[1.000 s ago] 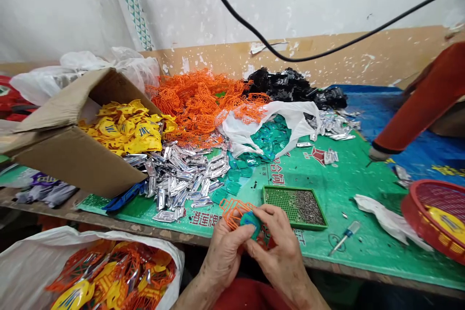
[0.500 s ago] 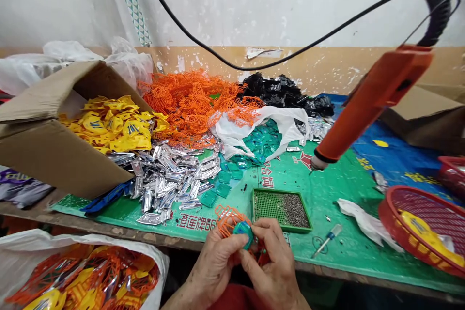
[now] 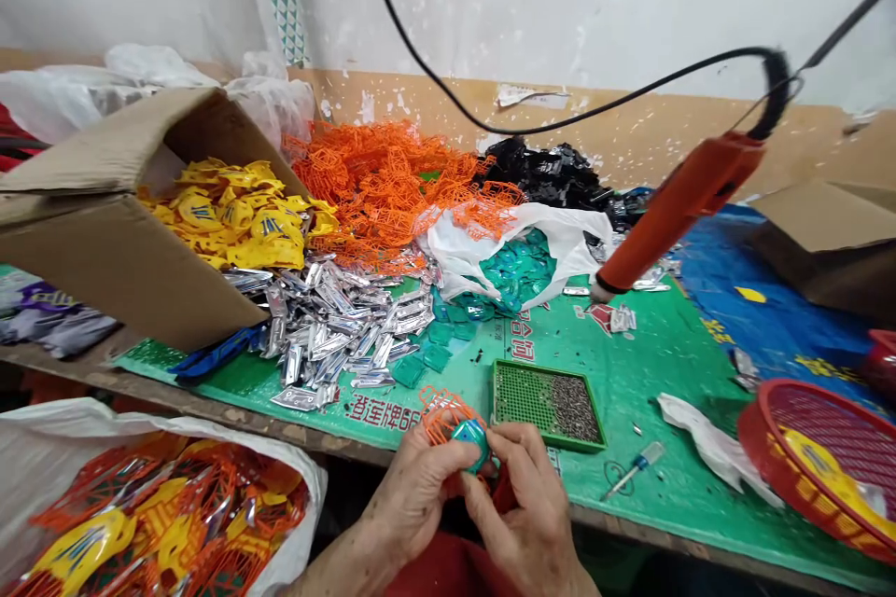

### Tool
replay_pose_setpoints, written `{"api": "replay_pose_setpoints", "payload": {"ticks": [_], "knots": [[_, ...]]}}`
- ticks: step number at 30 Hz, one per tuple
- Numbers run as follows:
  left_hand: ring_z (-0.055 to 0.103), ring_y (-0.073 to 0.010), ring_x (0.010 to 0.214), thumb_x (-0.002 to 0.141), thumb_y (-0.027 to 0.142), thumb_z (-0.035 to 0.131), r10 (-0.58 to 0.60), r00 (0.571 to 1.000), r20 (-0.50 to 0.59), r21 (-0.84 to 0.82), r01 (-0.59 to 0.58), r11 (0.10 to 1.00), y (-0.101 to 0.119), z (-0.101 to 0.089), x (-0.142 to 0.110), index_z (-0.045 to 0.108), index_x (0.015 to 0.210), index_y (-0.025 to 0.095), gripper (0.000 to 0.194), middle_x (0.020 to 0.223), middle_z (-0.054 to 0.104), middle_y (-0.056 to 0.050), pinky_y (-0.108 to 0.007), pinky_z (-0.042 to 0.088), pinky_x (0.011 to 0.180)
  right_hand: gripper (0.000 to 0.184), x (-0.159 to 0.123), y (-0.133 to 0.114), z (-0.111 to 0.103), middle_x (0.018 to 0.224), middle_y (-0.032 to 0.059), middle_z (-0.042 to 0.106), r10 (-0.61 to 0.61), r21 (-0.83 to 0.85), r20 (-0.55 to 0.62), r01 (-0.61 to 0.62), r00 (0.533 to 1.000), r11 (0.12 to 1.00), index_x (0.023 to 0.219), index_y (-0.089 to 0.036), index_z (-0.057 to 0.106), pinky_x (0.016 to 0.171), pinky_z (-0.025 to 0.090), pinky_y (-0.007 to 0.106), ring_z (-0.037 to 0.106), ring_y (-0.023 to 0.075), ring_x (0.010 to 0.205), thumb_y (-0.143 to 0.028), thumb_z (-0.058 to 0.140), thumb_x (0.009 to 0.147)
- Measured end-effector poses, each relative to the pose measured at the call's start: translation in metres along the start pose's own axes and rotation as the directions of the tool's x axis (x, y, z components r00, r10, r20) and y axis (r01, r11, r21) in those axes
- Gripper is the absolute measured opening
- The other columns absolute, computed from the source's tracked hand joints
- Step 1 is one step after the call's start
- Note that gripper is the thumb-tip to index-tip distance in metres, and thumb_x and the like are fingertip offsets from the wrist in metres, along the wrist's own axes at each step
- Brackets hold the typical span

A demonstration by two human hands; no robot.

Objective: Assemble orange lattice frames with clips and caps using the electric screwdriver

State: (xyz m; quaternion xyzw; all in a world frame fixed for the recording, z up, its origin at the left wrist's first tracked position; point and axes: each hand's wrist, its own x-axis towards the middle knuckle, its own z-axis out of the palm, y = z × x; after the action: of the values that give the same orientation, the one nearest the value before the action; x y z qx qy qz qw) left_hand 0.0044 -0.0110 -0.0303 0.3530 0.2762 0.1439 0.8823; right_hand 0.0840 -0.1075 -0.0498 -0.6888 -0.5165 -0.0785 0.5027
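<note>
Two hands, the left hand (image 3: 416,494) and the right hand (image 3: 525,504), share one teal plastic piece (image 3: 470,443) and one orange lattice piece (image 3: 442,417). The tabletop (image 3: 231,415) carries four loose heaps: orange lattice (image 3: 385,187), black parts (image 3: 546,173), silver parts (image 3: 336,326) and teal pieces (image 3: 518,270), each too many to count. There are two cardboard boxes (image 3: 119,252) (image 3: 826,242), one green perforated tray (image 3: 546,405), one small screwdriver (image 3: 637,468), one orange corded tool (image 3: 682,210), one white sack (image 3: 70,457) and one red basket (image 3: 760,448), with part of one more red container (image 3: 883,359).
</note>
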Motion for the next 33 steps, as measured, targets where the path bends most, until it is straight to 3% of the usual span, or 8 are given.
{"api": "replay_pose_setpoints", "payload": {"ticks": [12, 19, 23, 27, 29, 33], "knots": [[0.060, -0.0126, 0.067, 0.064, 0.012, 0.072, -0.005, 0.999, 0.043, -0.096, 0.010, 0.995, -0.004, -0.004, 0.001, 0.066, 0.086, 0.015, 0.023, 0.077, 0.066, -0.001, -0.024, 0.047, 0.068, 0.022, -0.005, 0.002, 0.004, 0.088, 0.0064, 0.056, 0.085, 0.028, -0.046, -0.084, 0.995, 0.996, 0.099, -0.017, 0.059, 0.061, 0.052, 0.028, 0.058, 0.0168, 0.078, -0.013, 0.062, 0.077], [0.061, -0.0114, 0.066, 0.067, 0.011, 0.071, 0.010, 0.999, 0.033, -0.098, -0.006, 0.995, -0.001, -0.002, 0.000, 0.069, 0.089, 0.015, 0.023, 0.080, 0.067, -0.002, -0.023, 0.049, 0.068, 0.032, -0.016, 0.004, 0.011, 0.101, 0.0088, 0.056, 0.199, 0.060, -0.172, -0.191, 0.965, 0.980, 0.108, -0.019, 0.057, 0.071, 0.056, 0.031, 0.062, 0.0186, 0.088, -0.021, 0.067, 0.078], [0.062, -0.0118, 0.065, 0.067, 0.011, 0.072, -0.024, 0.999, 0.048, -0.111, 0.029, 0.993, -0.003, -0.003, 0.002, 0.070, 0.094, 0.015, 0.027, 0.081, 0.068, -0.003, -0.023, 0.050, 0.066, 0.041, -0.025, 0.005, 0.017, 0.103, 0.0080, 0.059, 0.360, 0.240, -0.188, -0.312, 0.914, 0.919, 0.110, -0.022, 0.055, 0.064, 0.058, 0.028, 0.066, 0.0181, 0.084, -0.023, 0.073, 0.073], [0.063, -0.0133, 0.066, 0.066, 0.014, 0.075, -0.059, 0.997, 0.049, -0.133, 0.065, 0.989, -0.006, -0.005, 0.003, 0.070, 0.094, 0.014, 0.028, 0.083, 0.068, -0.004, -0.024, 0.051, 0.066, 0.049, -0.022, -0.001, 0.016, 0.095, 0.0046, 0.064, 0.623, 0.458, -0.115, -0.515, 0.774, 0.724, 0.106, -0.022, 0.054, 0.056, 0.058, 0.025, 0.067, 0.0143, 0.068, -0.028, 0.079, 0.065], [0.062, -0.0134, 0.065, 0.066, 0.014, 0.075, -0.065, 0.997, 0.040, -0.136, 0.070, 0.988, -0.006, -0.004, 0.003, 0.070, 0.094, 0.014, 0.028, 0.083, 0.069, -0.004, -0.025, 0.052, 0.067, 0.053, -0.018, -0.004, 0.014, 0.093, 0.0043, 0.065, 0.682, 0.500, -0.064, -0.568, 0.728, 0.654, 0.107, -0.022, 0.054, 0.055, 0.059, 0.024, 0.067, 0.0136, 0.065, -0.028, 0.080, 0.062], [0.061, -0.0125, 0.064, 0.064, 0.016, 0.076, -0.067, 0.998, 0.008, -0.099, 0.068, 0.993, -0.004, 0.000, 0.003, 0.070, 0.091, 0.013, 0.027, 0.081, 0.068, -0.004, -0.024, 0.051, 0.066, 0.054, -0.016, -0.005, 0.014, 0.091, 0.0029, 0.065, 0.682, 0.493, -0.005, -0.591, 0.732, 0.638, 0.113, -0.022, 0.051, 0.054, 0.058, 0.022, 0.064, 0.0105, 0.058, -0.026, 0.077, 0.066]]}}
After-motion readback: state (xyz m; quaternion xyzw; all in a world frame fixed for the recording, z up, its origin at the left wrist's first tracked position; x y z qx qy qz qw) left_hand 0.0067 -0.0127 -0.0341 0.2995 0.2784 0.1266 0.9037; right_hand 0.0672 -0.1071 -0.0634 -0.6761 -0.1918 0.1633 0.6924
